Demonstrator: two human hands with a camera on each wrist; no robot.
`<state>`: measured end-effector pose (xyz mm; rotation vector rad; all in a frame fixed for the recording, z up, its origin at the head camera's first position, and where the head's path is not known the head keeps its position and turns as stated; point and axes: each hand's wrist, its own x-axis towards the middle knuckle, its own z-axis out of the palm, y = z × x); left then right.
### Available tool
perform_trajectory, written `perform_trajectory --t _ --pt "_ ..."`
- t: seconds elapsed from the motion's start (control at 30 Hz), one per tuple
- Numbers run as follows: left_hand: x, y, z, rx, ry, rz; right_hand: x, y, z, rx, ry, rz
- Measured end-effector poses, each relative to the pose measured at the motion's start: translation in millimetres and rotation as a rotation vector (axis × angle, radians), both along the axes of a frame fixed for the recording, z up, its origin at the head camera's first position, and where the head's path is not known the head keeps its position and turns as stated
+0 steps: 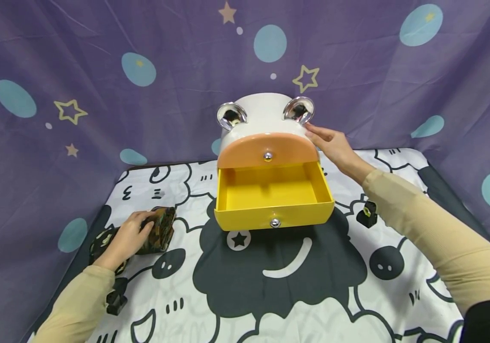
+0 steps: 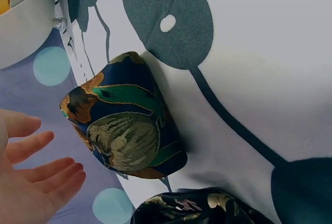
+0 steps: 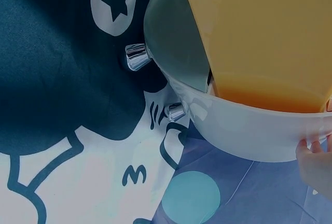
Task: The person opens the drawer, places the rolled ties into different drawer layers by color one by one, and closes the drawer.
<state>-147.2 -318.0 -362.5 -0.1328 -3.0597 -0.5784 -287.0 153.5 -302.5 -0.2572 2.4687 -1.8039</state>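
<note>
A white frog-like cabinet (image 1: pixel 266 112) with silver-ringed eyes stands at the back middle of the table. Its yellow lower drawer (image 1: pixel 275 216) is pulled out, and nothing shows inside. The orange upper drawer (image 1: pixel 268 147) is closed. My right hand (image 1: pixel 335 150) touches the cabinet's right side with extended fingertips; the right wrist view shows these fingers against the white shell (image 3: pixel 244 128). At left, my left hand (image 1: pixel 131 233) is over a patterned fabric pouch (image 1: pixel 162 232). In the left wrist view its fingers are spread, apart from the pouch (image 2: pixel 127 125).
Another dark floral fabric item (image 2: pixel 202 208) lies beside the pouch, partly behind the left hand in the head view. A cartoon-print cloth (image 1: pixel 305 300) covers the table. Purple curtains (image 1: pixel 176 95) hang behind and at both sides. Small black devices (image 1: pixel 366 214) sit by the sleeves.
</note>
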Motion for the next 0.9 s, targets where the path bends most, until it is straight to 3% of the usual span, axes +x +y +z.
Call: perform_trajectory --t 0.9 --pt "-4.2 -8.9 -15.4 -0.076 -0.122 0.057 -0.1 0 -1.0 -0.012 0.010 -0.008"
